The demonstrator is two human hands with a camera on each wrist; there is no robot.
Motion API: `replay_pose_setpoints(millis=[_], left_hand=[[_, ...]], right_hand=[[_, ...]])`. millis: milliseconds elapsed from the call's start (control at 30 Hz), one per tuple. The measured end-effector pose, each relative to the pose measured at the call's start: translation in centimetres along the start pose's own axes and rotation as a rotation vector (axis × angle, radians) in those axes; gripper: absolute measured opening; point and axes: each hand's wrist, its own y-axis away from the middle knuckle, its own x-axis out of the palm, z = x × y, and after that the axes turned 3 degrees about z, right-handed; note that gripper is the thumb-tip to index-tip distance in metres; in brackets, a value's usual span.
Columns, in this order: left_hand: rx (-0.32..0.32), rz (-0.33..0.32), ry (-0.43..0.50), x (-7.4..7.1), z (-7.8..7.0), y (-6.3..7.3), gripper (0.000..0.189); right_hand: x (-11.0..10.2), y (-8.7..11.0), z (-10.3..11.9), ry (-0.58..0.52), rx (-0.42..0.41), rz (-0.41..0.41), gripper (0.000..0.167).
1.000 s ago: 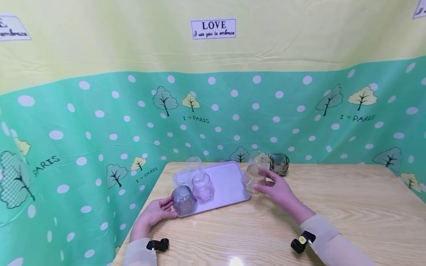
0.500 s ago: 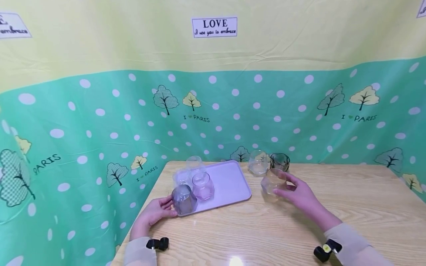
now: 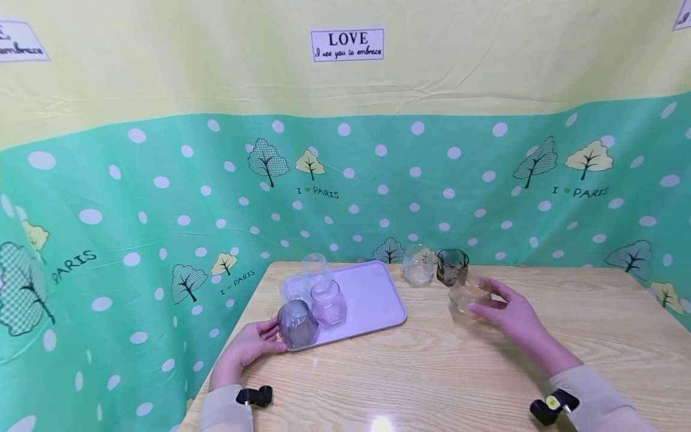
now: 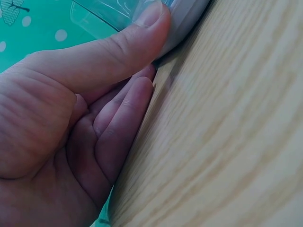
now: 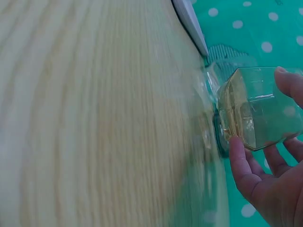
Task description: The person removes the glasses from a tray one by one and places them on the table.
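Observation:
My right hand (image 3: 513,312) grips a pale amber glass cup (image 3: 466,297) at the right of the table; the right wrist view shows its thumb and fingers round the faceted amber cup (image 5: 258,109). At the lilac tray (image 3: 372,300), my left hand (image 3: 251,345) holds the near left corner. In the left wrist view its thumb (image 4: 118,52) lies on the tray rim, the other fingers curled beside it. A grey glass cup (image 3: 299,327) stands upside down on that corner. Behind it are a pinkish glass cup (image 3: 329,303) and clear glass cups (image 3: 315,267) on the tray's left half.
Towards the table's back edge stand a clear glass cup (image 3: 417,267) and a dark smoky glass cup (image 3: 451,264), beyond the hand-held one. The wooden table (image 3: 410,378) meets a green dotted curtain (image 3: 345,198) at its back and left.
My right hand has carried the amber cup rightwards from the tray's right edge to in front of the dark cup. My left hand and the tray have stayed in place.

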Motion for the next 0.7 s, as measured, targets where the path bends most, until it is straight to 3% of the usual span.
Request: replay_pose_setpoints(millis=[367,700], left_hand=[[0.022,0.029,0.010,-0.2,-0.1,0.3,0.088],[0.021,0.027,0.011,-0.1,-0.1,0.3,0.087]], right_hand=[[-2.5,-0.5,-1.1,0.018,0.059,-0.033,0.101],[-3.1,-1.7,-1.5,0.027,0.102,-0.048,0.102]])
